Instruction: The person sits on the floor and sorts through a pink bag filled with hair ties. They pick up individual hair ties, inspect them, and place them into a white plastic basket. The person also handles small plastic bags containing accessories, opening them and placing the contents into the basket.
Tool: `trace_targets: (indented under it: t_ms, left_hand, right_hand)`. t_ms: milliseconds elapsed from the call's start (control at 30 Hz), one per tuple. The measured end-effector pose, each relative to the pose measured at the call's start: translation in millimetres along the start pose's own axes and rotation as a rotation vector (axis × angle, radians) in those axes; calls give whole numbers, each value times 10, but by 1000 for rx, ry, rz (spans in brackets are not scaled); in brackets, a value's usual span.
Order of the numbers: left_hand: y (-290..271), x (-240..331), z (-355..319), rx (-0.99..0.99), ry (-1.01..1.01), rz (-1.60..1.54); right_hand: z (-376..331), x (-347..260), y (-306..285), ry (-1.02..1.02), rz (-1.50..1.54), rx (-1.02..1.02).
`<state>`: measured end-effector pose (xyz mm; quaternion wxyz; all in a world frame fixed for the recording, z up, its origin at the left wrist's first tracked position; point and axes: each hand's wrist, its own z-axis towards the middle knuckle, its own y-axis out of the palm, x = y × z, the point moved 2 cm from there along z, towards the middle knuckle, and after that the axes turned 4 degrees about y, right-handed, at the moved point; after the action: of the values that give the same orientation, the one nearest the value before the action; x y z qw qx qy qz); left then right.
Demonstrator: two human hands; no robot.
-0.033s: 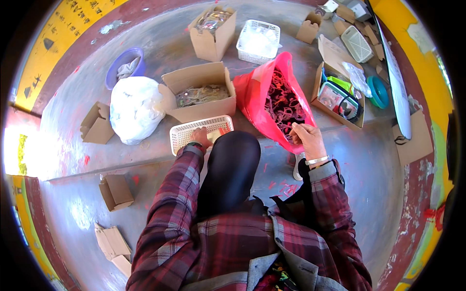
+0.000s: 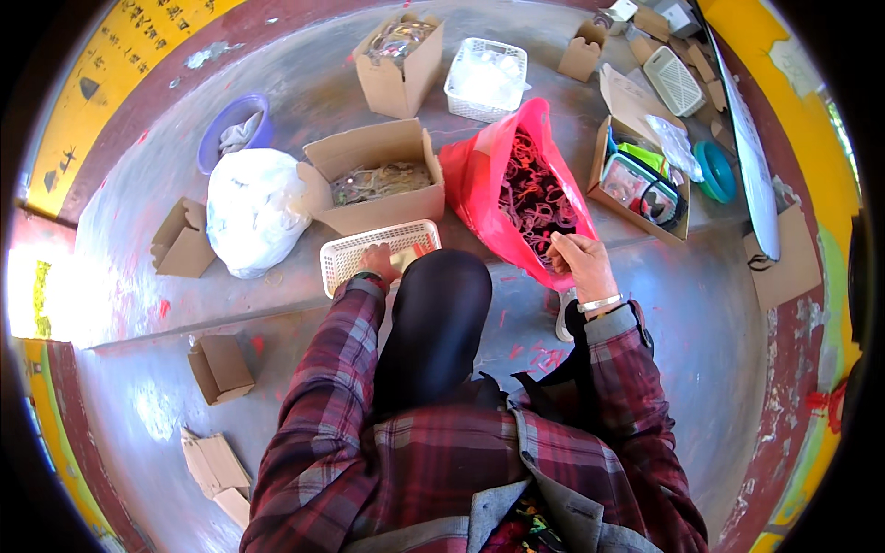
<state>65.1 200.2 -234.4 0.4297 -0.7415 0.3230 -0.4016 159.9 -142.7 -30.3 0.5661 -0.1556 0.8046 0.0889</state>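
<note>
Head view: I see the right hand point(image 2: 579, 261) pinching dark bands inside the red bag point(image 2: 479, 189); left hand point(image 2: 376, 261), beside that bag, rests in the white basket point(image 2: 346, 263), grip unclear.

This looks like an informal sorting spot set on bare concrete steps point(image 2: 277, 101) outdoors or in an open yard, painted grey with worn red and yellow borders, rather than a fitted workshop. Around the open red plastic bag point(image 2: 516, 184) of dark loops, work goods sit straight on the ground: an open cardboard box point(image 2: 378, 180) of tangled bands just left of it, white mesh baskets point(image 2: 484, 78) behind and in front-left of it, a tied white sack point(image 2: 253, 212) farther left. Small folded cartons point(image 2: 219, 369) lie scattered on the lower step, well left of the bag.
</note>
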Motion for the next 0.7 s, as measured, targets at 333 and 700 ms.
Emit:
trace_targets:
  t_ms: [333,700]
  left_hand:
    - [-87,137,-27,-69,-108,-240]
    - [102,70,120,30,-134,-310]
  right_hand:
    - [-37,-13,-36,24,-57,-23]
    - [-24,-10,14,2,-92,-38]
